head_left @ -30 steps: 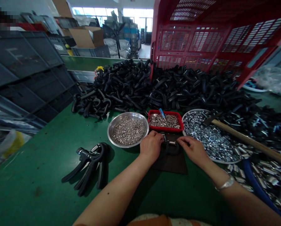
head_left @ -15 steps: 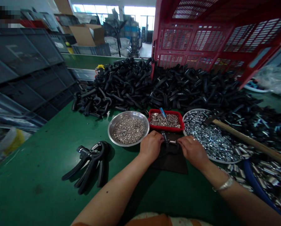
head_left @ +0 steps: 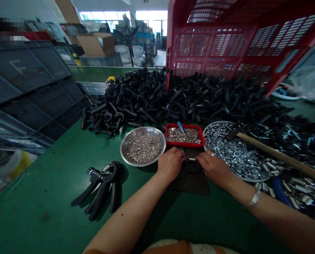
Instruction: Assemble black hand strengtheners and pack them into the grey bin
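Observation:
A black hand grip exerciser (head_left: 189, 167) with a small metal spring lies on a dark pad (head_left: 190, 187) on the green table. My left hand (head_left: 170, 163) pinches its left side near the spring. At the spring's right end, the closed fingers of my right hand (head_left: 215, 167) grip the same piece. Just behind the hands is a red tray (head_left: 185, 144) of small metal pins with a blue-handled tool in it. A metal bowl (head_left: 143, 145) of tiny parts stands to the left. Assembled black grips (head_left: 100, 187) rest further left.
Black handles (head_left: 147, 95) are heaped along the back below a red crate (head_left: 207, 46). At right, a hammer (head_left: 273, 151) lies across a round tray (head_left: 233, 151) of metal parts, beside loose metal cylinders (head_left: 302, 194). Grey bins (head_left: 25, 70) are stacked at left.
Both hands remain at the black grip; my right fingers have moved slightly left, closer to the spring. The camera view has shifted a little.

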Action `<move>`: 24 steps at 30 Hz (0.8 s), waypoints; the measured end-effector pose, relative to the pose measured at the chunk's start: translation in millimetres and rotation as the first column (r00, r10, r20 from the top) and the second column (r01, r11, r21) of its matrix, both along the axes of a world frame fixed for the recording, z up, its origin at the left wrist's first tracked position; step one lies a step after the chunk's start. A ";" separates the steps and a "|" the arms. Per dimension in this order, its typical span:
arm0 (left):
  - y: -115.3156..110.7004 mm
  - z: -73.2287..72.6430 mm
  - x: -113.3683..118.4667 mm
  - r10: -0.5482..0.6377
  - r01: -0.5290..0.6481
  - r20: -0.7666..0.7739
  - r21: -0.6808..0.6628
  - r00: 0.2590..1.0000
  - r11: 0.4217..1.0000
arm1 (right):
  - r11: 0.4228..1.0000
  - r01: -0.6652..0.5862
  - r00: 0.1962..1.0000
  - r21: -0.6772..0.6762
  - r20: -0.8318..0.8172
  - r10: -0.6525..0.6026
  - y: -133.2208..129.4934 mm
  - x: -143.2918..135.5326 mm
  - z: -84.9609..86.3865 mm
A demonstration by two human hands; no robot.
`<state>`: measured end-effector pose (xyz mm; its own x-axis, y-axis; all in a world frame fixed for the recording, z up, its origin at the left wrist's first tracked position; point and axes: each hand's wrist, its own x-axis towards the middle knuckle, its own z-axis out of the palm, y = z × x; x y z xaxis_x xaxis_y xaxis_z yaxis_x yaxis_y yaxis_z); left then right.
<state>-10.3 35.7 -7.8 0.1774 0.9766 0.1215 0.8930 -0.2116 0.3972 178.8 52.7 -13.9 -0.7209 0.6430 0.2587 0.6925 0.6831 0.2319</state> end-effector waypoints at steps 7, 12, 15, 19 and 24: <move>3.2 -3.5 0.0 -0.111 0.112 -0.065 0.021 0.992 0.993 | 0.988 -0.037 0.978 -0.151 -0.211 0.004 3.8 8.8 -7.5; 6.9 -0.8 -1.8 -0.211 0.218 -0.152 0.037 0.966 0.975 | 0.979 -0.030 0.955 -0.202 -0.296 -0.032 2.5 11.1 -10.9; 6.0 3.2 -1.1 -0.248 0.259 -0.200 0.027 0.948 0.966 | 0.973 -0.017 0.946 -0.229 -0.320 -0.058 -0.2 12.3 -10.1; 3.3 7.4 3.3 -0.279 0.301 -0.286 0.037 0.917 0.953 | 0.970 -0.007 0.931 -0.242 -0.355 -0.081 -0.6 17.8 -5.9; 2.4 9.1 2.0 -0.319 0.344 -0.305 0.028 0.897 0.939 | 0.979 0.014 0.904 -0.206 -0.416 -0.100 1.4 13.4 10.0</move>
<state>-8.2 38.1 1.3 0.5283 0.8443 0.0893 0.8387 -0.5353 0.0999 192.2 54.1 -3.9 -0.5321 0.7480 0.3966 0.7346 0.6408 -0.2230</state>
